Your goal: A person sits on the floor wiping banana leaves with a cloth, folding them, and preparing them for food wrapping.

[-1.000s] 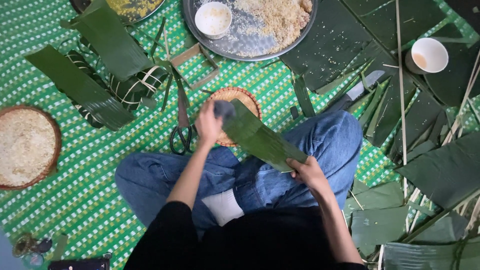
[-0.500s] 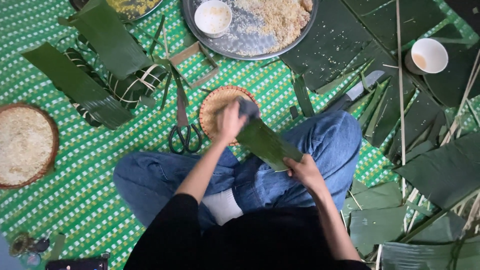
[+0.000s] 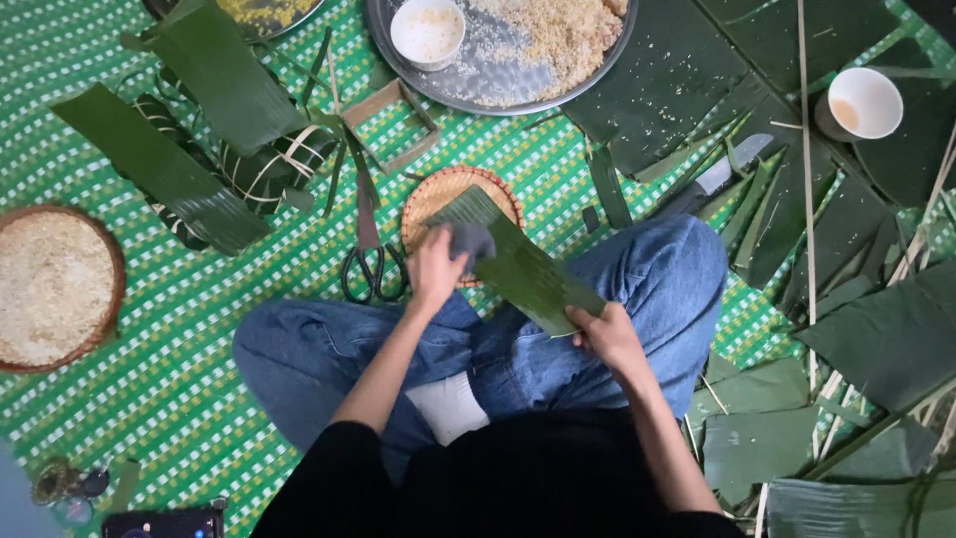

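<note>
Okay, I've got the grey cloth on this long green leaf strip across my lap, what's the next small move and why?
Probably draw the left hand with the small grey cloth down the long green leaf strip toward the right hand. The cloth sits at the leaf's far end over the small round woven basket, while the right hand pins the near end, so the stretch between them looks unwiped.

From my remote seat, the long leaf strip (image 3: pixel 523 271) looks smooth and faintly glossy, ribbed along its length. The grey cloth (image 3: pixel 472 239) on it seems soft and matt. Beneath sits a small woven basket tray (image 3: pixel 438 195) (bamboo, I'd say), rough-textured. The round tray (image 3: pixel 498 88) is dull brushed metal; the mat (image 3: pixel 249 289) is woven plastic with a slight sheen.
</note>
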